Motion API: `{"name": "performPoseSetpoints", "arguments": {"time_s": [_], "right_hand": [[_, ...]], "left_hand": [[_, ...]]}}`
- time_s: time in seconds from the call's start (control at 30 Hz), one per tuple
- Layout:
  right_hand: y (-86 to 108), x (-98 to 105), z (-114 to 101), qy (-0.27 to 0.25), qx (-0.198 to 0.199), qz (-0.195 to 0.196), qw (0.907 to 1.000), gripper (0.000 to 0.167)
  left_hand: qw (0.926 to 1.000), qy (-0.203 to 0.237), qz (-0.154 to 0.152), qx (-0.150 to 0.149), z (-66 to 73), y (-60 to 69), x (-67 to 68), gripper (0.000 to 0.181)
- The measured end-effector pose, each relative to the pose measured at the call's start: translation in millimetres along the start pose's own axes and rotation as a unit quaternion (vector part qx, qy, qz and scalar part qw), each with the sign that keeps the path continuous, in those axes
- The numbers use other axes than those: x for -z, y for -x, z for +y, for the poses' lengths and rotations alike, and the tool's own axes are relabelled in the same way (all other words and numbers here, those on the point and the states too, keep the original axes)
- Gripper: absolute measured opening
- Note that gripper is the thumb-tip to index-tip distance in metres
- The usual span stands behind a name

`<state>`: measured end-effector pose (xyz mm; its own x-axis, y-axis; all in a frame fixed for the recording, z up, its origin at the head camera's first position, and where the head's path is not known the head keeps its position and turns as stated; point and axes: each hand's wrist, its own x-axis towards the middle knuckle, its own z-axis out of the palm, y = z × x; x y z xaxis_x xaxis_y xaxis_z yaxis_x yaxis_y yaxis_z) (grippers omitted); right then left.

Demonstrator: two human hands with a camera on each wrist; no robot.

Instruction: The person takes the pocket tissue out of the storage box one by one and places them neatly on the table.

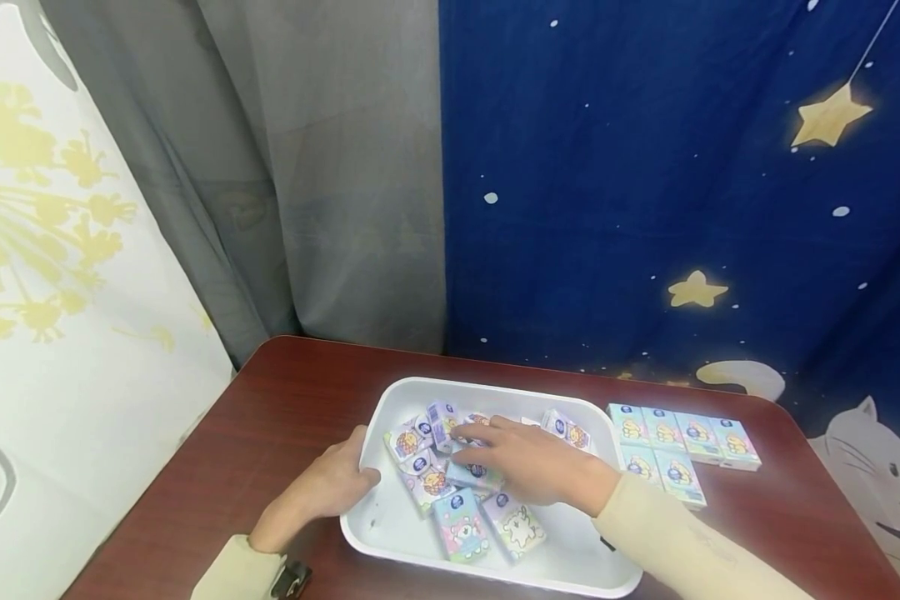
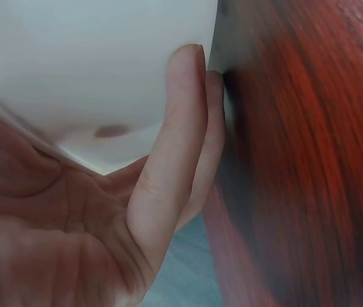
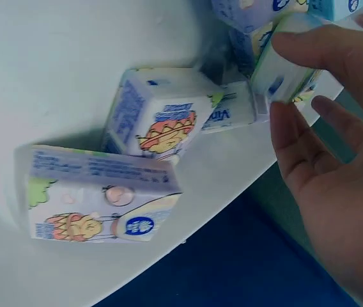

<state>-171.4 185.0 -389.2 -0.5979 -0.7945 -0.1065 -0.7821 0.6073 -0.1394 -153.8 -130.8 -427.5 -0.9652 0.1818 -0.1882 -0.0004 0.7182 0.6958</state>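
A white plastic tub [image 1: 412, 567] holds several small pocket tissue packs in lilac and pale blue, printed with cartoon figures. My left hand [image 1: 333, 479] grips the tub's left edge, thumb over the rim; the left wrist view has its fingers [image 2: 180, 121] along the tub wall. Inside the tub, my right hand [image 1: 532, 462] reaches over the pile. In the right wrist view its thumb and fingertips pinch a pale tissue pack [image 3: 284, 67]. A blue pack [image 1: 461, 525] and a lilac pack [image 1: 513, 525] lie near the tub's front wall.
To the tub's right, several light-blue tissue packs [image 1: 697, 433] lie in two rows on the reddish-brown table [image 1: 307, 392]. Grey and dark blue curtains [image 1: 570, 208] hang behind the table. A white patterned cloth [image 1: 82, 375] is at the left.
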Motion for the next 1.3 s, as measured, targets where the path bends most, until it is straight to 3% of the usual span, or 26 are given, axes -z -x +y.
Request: {"name": "performPoseSetpoints", "arguments": {"time_s": [0.23,0.47,0.77,1.07,1.3], "right_hand": [[13.5,1,2,-0.073,-0.025,-0.002,0.9971,0.069],[19.5,1,3,-0.067,-0.040,-0.009,0.9969,0.062],[30.1,7,4,-0.109,-0.062,-0.007,0.9920,0.067],[43.3,15,14,-0.076,-0.034,0.037,0.9958,0.065],[55.1,21,19,-0.073,-0.035,0.063,0.9947,0.062]], "left_hand": [[1.0000,-0.002,0.001,0.000,0.1,-0.2,0.5,0.053],[1.0000,-0.003,0.001,0.000,-0.7,0.0,1.2,0.053],[1.0000,-0.002,0.001,0.000,-2.7,0.0,0.3,0.052],[1.0000,-0.003,0.004,-0.006,-2.2,-0.3,0.2,0.052],[1.0000,0.004,0.003,-0.008,-2.4,-1.0,-0.3,0.051]]}}
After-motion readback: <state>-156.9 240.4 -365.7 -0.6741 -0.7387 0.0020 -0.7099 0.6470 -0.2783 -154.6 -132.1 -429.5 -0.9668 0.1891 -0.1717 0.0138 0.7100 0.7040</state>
